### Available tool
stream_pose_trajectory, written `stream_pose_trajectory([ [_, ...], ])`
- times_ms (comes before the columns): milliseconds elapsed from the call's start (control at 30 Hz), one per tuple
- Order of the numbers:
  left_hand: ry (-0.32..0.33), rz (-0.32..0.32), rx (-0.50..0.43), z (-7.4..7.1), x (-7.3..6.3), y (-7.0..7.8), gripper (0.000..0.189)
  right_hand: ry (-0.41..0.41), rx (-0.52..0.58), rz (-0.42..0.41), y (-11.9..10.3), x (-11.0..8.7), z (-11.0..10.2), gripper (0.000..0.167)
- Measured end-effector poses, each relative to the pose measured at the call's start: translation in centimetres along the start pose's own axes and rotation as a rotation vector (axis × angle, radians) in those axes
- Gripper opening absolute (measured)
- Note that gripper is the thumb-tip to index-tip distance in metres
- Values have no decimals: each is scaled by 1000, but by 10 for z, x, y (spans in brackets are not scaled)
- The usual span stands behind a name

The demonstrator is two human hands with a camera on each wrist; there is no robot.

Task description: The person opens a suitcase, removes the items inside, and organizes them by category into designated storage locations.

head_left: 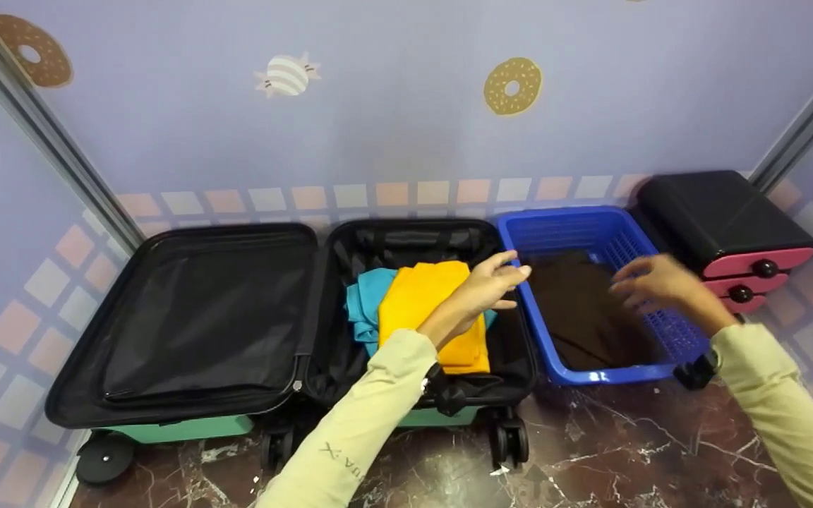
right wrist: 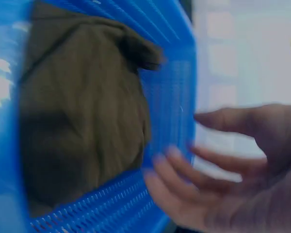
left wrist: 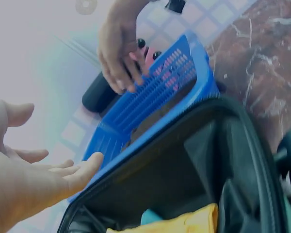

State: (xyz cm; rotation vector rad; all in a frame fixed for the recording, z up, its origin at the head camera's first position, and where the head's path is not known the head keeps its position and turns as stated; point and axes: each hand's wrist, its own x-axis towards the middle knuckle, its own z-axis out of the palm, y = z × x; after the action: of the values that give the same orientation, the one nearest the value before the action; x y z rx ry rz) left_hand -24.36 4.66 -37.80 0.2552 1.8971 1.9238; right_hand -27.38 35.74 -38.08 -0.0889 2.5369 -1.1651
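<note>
Your left hand [head_left: 480,286], fingers spread, empty, is by the blue basket [head_left: 611,375]'s left rim; your right hand [head_left: 653,282], blurred, fingers slack, empty, is over its right side. Brown cloth [head_left: 576,303] lies inside the basket, ungripped: pinching one edge could unfold it or snag it on the rim. Left of the basket, yellow cloth [head_left: 420,296] sits in the suitcase [head_left: 198,317]; a low sleeve [head_left: 378,381] could shove it askew.

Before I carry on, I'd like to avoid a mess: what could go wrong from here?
The yellow cloth lies on the teal cloth, so a bump from the left hand might shift the stack. If lifted, the brown cloth might snag on the blue basket's rim beside the open suitcase.
</note>
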Motion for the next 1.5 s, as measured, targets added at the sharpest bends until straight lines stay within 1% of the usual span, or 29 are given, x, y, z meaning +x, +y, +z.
stream_pose_trajectory([
  [67,26,-6,14,-6,-1,-2,62,-151,61,-4,-4,1,20,44],
  [133,49,-19,24,-12,-4,-4,61,-293,115,-1,-8,1,40,50],
  [167,58,-25,25,-15,-5,-5,61,-343,135,-1,-10,2,49,56],
  [200,66,-30,25,-18,-6,-6,60,-375,153,-2,-12,2,57,62],
  [267,80,-39,20,-23,-9,-7,60,-397,189,-2,-17,2,69,72],
  [333,94,-44,18,-30,-13,-9,59,-390,222,3,-20,2,78,79],
  [400,116,-46,14,-38,-17,-10,58,-373,238,3,-23,2,82,81],
  [533,171,-65,16,-57,-27,-9,54,-351,251,2,-29,3,89,81],
  [700,247,-83,5,-81,-38,-8,49,-348,267,1,-34,3,95,79],
  [800,282,-86,-4,-94,-45,-8,46,-350,235,-4,-37,3,95,78],
  [900,315,-90,4,-107,-53,-9,44,-320,176,-25,-43,4,92,73],
  [933,327,-93,13,-111,-55,-10,44,-301,153,-42,-45,5,91,69],
  [1000,349,-93,40,-118,-59,-12,42,-235,110,-87,-51,7,89,60],
  [1133,372,-83,116,-129,-64,-13,41,-48,48,-158,-66,12,86,37],
  [1167,373,-81,134,-131,-66,-13,41,-13,51,-166,-71,13,86,34],
  [1233,370,-78,159,-135,-69,-14,40,32,77,-169,-80,16,87,29],
  [1300,366,-82,184,-139,-72,-14,41,41,122,-170,-89,19,88,28],
  [1333,364,-87,197,-141,-74,-15,41,32,149,-166,-94,20,88,29],
  [1400,359,-105,213,-144,-76,-18,41,1,206,-147,-102,24,91,29],
  [1500,362,-137,232,-149,-77,-24,41,-72,275,-94,-112,31,99,31],
])
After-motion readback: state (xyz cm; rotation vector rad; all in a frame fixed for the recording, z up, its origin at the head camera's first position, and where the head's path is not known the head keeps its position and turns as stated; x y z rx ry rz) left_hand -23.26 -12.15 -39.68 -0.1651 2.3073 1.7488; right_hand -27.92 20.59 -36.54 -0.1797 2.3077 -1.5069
